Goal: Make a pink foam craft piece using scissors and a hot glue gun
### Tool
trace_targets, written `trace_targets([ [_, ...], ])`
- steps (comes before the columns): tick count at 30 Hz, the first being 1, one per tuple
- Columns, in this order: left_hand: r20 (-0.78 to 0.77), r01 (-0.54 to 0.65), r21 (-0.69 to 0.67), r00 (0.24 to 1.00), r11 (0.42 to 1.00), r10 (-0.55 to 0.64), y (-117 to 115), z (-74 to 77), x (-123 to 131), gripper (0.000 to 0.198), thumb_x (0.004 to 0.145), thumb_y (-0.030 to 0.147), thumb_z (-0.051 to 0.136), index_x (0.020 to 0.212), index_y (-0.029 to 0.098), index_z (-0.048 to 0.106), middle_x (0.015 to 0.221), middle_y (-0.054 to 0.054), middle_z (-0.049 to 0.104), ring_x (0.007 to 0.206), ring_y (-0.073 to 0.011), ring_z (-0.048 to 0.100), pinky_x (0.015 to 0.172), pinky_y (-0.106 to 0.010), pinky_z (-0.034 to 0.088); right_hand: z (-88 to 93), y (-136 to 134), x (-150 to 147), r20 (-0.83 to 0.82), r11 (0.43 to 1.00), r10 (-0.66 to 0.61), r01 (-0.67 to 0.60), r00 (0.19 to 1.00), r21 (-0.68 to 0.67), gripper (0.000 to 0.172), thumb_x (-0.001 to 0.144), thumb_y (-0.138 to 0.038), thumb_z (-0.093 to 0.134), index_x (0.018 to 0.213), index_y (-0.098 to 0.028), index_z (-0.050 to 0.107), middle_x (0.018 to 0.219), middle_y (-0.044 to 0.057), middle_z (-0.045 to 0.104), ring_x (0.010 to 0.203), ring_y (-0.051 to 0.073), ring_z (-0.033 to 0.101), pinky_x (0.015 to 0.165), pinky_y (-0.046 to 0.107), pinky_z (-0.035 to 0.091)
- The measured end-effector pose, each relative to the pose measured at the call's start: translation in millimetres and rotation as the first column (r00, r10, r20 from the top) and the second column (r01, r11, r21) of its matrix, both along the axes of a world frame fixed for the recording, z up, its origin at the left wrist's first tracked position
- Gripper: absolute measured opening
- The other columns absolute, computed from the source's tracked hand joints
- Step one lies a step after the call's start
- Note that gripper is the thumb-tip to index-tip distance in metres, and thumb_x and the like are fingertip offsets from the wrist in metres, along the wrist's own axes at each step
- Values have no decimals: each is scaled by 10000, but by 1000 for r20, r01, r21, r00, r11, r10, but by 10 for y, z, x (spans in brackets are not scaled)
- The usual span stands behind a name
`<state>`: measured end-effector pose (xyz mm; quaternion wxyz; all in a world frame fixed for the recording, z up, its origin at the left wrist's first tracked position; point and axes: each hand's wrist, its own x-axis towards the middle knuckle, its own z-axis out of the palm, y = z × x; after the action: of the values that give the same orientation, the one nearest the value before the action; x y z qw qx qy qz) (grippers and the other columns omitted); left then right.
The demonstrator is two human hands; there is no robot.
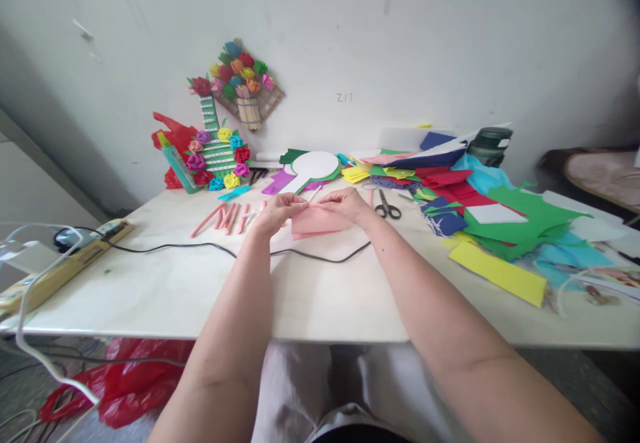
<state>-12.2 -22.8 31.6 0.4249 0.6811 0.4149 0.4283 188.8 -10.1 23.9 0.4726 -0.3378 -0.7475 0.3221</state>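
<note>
Both my hands pinch the upper edge of a pink sheet of paper near the middle of the table. My left hand grips its left end, and my right hand grips the edge further right. A thin white stick pokes up just behind the fingers. Several rolled pink paper tubes lie to the left of my left hand. Black-handled scissors rest just right of my right hand. Beyond the hands lies a white round-headed paddle shape with green edging.
A black cable crosses the table in front of the hands, from a yellow power strip. Coloured paper is heaped at the right. At the back left stand a glue bottle and a paper-flower guitar.
</note>
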Motion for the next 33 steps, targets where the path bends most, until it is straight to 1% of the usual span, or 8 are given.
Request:
trace_targets([
  [5,11,-19,2,1000,1000,19,-2,-2,1,314,649,432,683,738,141,609,530,26,481,424,-52,365,374,-198,201,20,-19,59,6,997,14,-14,1000,-81,283,626,-406,698,767,-166,746,749,56,709,741,197,631,668,288,462],
  [9,45,-8,-13,999,1000,8,-7,0,8,333,622,428,709,752,133,626,552,11,533,448,-59,409,410,-198,270,38,-26,99,-16,987,24,-26,1000,-159,302,615,-399,704,786,-152,744,725,47,702,706,180,621,647,279,455],
  [13,79,60,-4,995,998,-59,-35,17,31,403,589,404,742,870,123,678,818,-77,668,673,-133,571,577,-230,414,35,-33,87,-45,985,46,-53,998,-166,302,612,-395,711,790,-152,743,736,51,702,709,171,618,666,278,453],
  [16,110,107,-26,989,994,-103,-34,5,48,451,568,385,762,936,135,691,947,-109,681,804,-183,603,684,-268,443,35,-52,60,-48,986,60,-67,997,-155,300,611,-404,714,779,-157,739,744,53,701,731,177,619,691,290,452],
  [19,157,85,-48,985,995,-77,-3,-33,58,426,541,357,784,898,140,701,866,-89,695,766,-179,612,684,-278,448,37,-70,35,-42,985,68,-73,997,-158,311,612,-414,712,772,-148,728,734,53,691,712,167,604,674,287,444],
  [24,168,24,-24,986,999,-20,43,-79,57,373,530,346,794,817,124,704,764,-68,687,717,-164,613,648,-267,447,31,-80,6,-99,977,43,-62,994,-204,348,581,-400,734,797,-130,695,665,30,647,621,120,556,593,246,411],
  [29,163,35,-32,986,999,-29,56,-92,41,357,543,355,786,804,124,710,755,-75,689,681,-158,612,617,-261,446,33,-89,-8,-147,976,54,-84,988,-201,311,545,-395,752,697,-134,675,682,31,644,659,123,558,625,248,420],
  [33,182,43,-24,983,999,-38,60,-97,35,319,537,343,787,763,129,717,761,-75,691,681,-157,607,611,-260,444,30,-88,-17,-199,968,31,-79,980,-238,294,514,-368,773,660,-136,666,651,21,638,647,125,560,641,261,425],
])
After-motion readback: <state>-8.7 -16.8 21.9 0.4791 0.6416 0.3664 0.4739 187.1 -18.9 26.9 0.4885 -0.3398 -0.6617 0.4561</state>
